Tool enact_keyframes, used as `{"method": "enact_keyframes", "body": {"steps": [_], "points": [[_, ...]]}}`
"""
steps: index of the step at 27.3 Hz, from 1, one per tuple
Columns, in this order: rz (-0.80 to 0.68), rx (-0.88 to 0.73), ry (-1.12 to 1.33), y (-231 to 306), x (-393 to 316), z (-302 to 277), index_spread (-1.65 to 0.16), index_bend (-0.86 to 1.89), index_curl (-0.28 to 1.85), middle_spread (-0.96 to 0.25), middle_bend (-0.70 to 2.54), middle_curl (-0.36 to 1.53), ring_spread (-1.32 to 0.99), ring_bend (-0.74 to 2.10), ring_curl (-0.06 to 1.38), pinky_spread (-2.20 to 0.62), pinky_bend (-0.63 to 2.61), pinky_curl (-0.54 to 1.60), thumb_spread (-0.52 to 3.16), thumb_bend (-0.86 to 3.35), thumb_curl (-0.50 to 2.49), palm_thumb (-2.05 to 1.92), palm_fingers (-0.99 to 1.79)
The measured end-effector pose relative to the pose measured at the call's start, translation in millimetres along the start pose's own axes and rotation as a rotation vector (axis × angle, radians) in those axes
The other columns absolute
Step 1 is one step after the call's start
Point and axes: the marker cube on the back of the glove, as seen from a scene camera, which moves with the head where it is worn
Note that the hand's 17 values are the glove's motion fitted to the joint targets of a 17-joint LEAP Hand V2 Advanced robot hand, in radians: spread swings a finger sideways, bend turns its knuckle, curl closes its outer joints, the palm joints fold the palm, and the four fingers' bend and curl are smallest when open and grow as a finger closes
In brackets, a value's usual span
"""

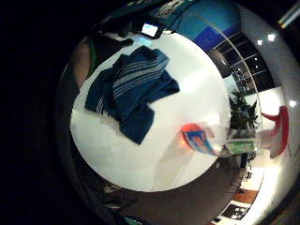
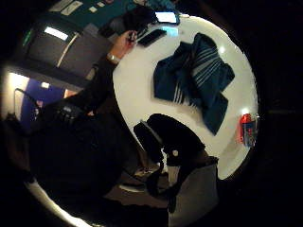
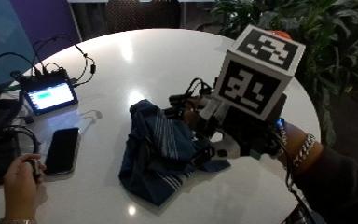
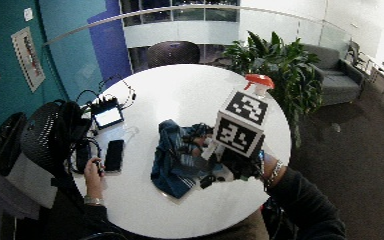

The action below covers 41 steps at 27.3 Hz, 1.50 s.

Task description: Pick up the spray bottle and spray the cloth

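Outside view: the grip (image 3: 229, 133), whose state could not be told, was seen beside the cloth (image 3: 157, 151), while the spray bottle (image 4: 258, 82) stood untouched at the counter's (image 3: 148, 56) far edge.

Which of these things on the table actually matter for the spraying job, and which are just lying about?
For the job: spray bottle, blue striped cloth, gloved right hand.
Lying about: phone, small screen, potted plant.

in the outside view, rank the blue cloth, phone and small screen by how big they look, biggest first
1. blue cloth
2. and 3. phone and small screen: they look alike, so no ranking between them.
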Motion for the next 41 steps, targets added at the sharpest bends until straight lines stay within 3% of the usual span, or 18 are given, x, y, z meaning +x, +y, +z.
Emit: {"method": "enact_keyframes", "body": {"steps": [8,14,19,26,35,41], "points": [[0.156,0.115,0.055,-16,54,-37,-0.45,0.15,0.23,-0.12,0.20,0.26,-0.15,0.39,0.25,0.19,0.37,0.28,1.05,0.02,0.21,0.46,0.50],[0.444,0.307,0.027,-7,123,-60,-0.43,0.17,0.25,-0.13,0.24,0.30,-0.15,0.41,0.27,0.17,0.30,0.27,1.10,0.07,0.25,0.60,0.61],[0.563,0.408,0.033,10,156,-64,-0.42,0.16,0.26,-0.14,0.29,0.33,-0.15,0.44,0.29,0.15,0.20,0.26,1.11,0.07,0.27,0.66,0.72],[0.880,0.663,-0.332,48,196,8,-0.38,0.07,0.24,-0.16,0.33,0.36,-0.15,0.53,0.34,0.14,0.19,0.27,1.08,0.01,0.28,0.66,0.79],[0.982,0.831,-0.577,40,173,68,-0.33,-0.03,0.15,-0.18,0.39,0.40,-0.17,0.68,0.39,0.12,0.26,0.32,1.03,-0.03,0.29,0.64,0.75],[1.004,0.922,-0.465,41,164,79,-0.33,0.08,0.14,-0.18,0.40,0.40,-0.18,0.68,0.39,0.07,0.31,0.32,1.01,-0.02,0.29,0.64,0.92]]}}
